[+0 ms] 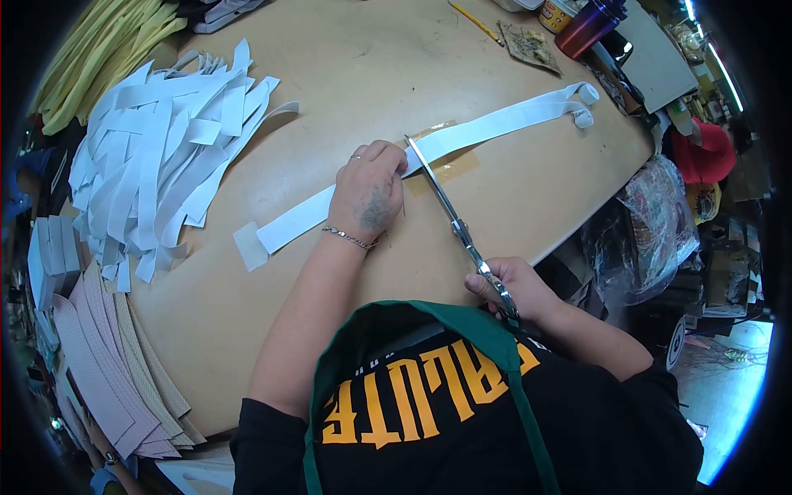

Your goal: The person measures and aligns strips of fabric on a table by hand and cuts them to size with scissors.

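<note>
Low right of centre, your right hand (521,289) has its grip wrapped around the handles of the long scissors (442,195). At mid-frame, your left hand (371,190) bears down on the white strip (487,125), fingers bent over it; whether that grip pinches the strip or merely presses it is hidden. The strip runs slantwise over the table (421,268), from left of centre toward upper right, with the blades crossing it just beside your fingers. That closeness could cost you a nicked finger should either hand stray. A twist of the scissors could skew any cut; loose layers, apparently forking into two curled ends (587,93) at upper right, could slide out of line under too light a press.
</note>
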The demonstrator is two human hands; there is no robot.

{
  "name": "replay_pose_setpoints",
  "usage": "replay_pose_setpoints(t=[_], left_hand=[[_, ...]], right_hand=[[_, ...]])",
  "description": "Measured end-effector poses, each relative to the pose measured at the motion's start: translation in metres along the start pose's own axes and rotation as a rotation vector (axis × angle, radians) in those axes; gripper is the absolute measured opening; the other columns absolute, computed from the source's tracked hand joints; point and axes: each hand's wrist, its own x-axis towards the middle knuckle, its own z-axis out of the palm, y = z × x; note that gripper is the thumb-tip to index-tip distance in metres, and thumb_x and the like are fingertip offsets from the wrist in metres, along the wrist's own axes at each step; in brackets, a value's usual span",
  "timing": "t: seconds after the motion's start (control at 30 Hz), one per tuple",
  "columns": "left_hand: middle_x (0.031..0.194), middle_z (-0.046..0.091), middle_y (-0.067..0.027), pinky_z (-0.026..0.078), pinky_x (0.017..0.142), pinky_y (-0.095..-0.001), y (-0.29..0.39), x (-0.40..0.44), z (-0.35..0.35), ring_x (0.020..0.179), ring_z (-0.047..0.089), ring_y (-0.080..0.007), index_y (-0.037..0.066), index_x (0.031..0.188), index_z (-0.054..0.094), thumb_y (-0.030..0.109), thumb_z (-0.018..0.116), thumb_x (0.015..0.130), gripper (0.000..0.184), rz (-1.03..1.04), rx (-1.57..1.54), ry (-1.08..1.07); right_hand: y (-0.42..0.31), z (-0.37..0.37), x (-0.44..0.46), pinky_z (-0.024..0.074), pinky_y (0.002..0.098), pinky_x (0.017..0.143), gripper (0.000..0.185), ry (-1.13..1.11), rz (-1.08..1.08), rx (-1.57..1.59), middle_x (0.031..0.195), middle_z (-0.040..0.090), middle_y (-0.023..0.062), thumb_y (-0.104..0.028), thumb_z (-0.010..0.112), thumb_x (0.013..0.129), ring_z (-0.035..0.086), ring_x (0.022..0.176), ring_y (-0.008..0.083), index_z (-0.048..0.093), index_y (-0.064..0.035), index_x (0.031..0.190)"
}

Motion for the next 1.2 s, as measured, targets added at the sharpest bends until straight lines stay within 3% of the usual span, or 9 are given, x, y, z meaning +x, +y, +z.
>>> replay_pose_setpoints(t=[0.3,0.6,0.67,0.73,0.8,0.97,1.07,1.1,1.2], left_hand=[[0.086,0.061,-0.0072,0.049,0.069,-0.0366,0.000,-0.001,0.002,0.081,0.059,-0.0277,0.006,0.086,0.059,-0.004,0.053,0.072,0.019,0.035,0.070,0.011],[0.092,0.062,-0.0073,0.051,0.073,-0.0349,0.003,-0.001,0.000,0.085,0.060,-0.0266,0.007,0.085,0.067,-0.003,0.058,0.070,0.020,0.108,0.078,-0.013],[0.092,0.062,-0.0074,0.051,0.073,-0.0350,0.005,-0.001,-0.001,0.085,0.060,-0.0269,0.007,0.085,0.067,-0.003,0.059,0.070,0.020,0.106,0.102,-0.021],[0.093,0.062,-0.0076,0.050,0.073,-0.0351,0.006,0.000,-0.002,0.085,0.059,-0.0272,0.006,0.085,0.067,-0.003,0.059,0.070,0.020,0.108,0.103,-0.030],[0.093,0.062,-0.0081,0.050,0.074,-0.0353,0.007,0.001,-0.005,0.085,0.059,-0.0275,0.006,0.086,0.066,-0.003,0.059,0.070,0.020,0.108,0.084,-0.038],[0.093,0.062,-0.0097,0.049,0.077,-0.0367,0.001,0.000,-0.002,0.087,0.059,-0.0285,0.006,0.086,0.066,-0.001,0.057,0.071,0.019,0.100,0.000,-0.002],[0.092,0.062,-0.0103,0.049,0.078,-0.0380,-0.001,-0.002,-0.001,0.088,0.059,-0.0290,0.005,0.085,0.064,0.000,0.056,0.071,0.017,0.085,-0.043,0.026],[0.092,0.062,-0.0105,0.048,0.078,-0.0381,-0.001,-0.002,-0.001,0.088,0.059,-0.0288,0.005,0.085,0.064,0.001,0.056,0.072,0.015,0.064,-0.056,0.018],[0.093,0.062,-0.0114,0.048,0.078,-0.0383,-0.002,-0.003,0.000,0.089,0.058,-0.0288,0.004,0.087,0.061,0.004,0.052,0.076,0.015,0.005,-0.072,0.022]], right_hand=[[0.000,-0.005,0.000,0.0399,0.0210,0.045,0.040,-0.017,0.037,0.011,0.055,0.051,-0.0006,-0.042,0.068,0.082,0.049,0.046,0.0070,0.056,-0.0064,0.068],[0.002,-0.061,-0.008,0.0409,0.0201,0.048,0.046,-0.209,-0.434,0.217,0.059,0.052,-0.0021,-0.052,0.052,0.089,0.051,0.050,0.0065,0.051,-0.0093,0.072],[-0.032,-0.078,0.000,0.0405,0.0194,0.049,0.046,-0.136,-0.535,0.156,0.059,0.051,-0.0024,-0.053,0.058,0.085,0.051,0.051,0.0058,0.053,-0.0087,0.073],[-0.073,-0.095,0.021,0.0405,0.0208,0.050,0.049,0.124,-0.345,-0.114,0.059,0.051,-0.0018,-0.054,0.064,0.080,0.052,0.054,0.0069,0.055,-0.0067,0.073],[-0.102,-0.101,0.062,0.0362,0.0227,0.044,0.037,0.413,-0.379,-0.398,0.055,0.048,-0.0015,-0.039,0.064,0.084,0.049,0.048,0.0060,0.050,-0.0085,0.068],[-0.132,-0.141,0.195,0.0488,0.0399,0.065,0.035,0.681,-0.491,-0.858,0.072,0.064,0.0189,-0.034,0.067,0.071,0.063,0.068,0.0310,0.066,-0.0010,0.083],[-0.146,-0.136,0.200,0.0484,0.0412,0.074,0.035,0.663,-0.426,-0.954,0.086,0.065,0.0213,-0.028,0.067,0.068,0.062,0.083,0.0350,0.065,0.0021,0.085],[-0.141,-0.127,0.188,0.0461,0.0389,0.081,0.032,0.789,-0.652,-1.023,0.094,0.063,0.0175,-0.021,0.066,0.069,0.058,0.092,0.0342,0.064,0.0023,0.091],[-0.126,-0.093,0.156,0.0429,0.0384,0.084,0.029,0.526,-1.095,-0.806,0.092,0.060,0.0129,-0.011,0.067,0.071,0.053,0.093,0.0319,0.061,0.0001,0.098]])
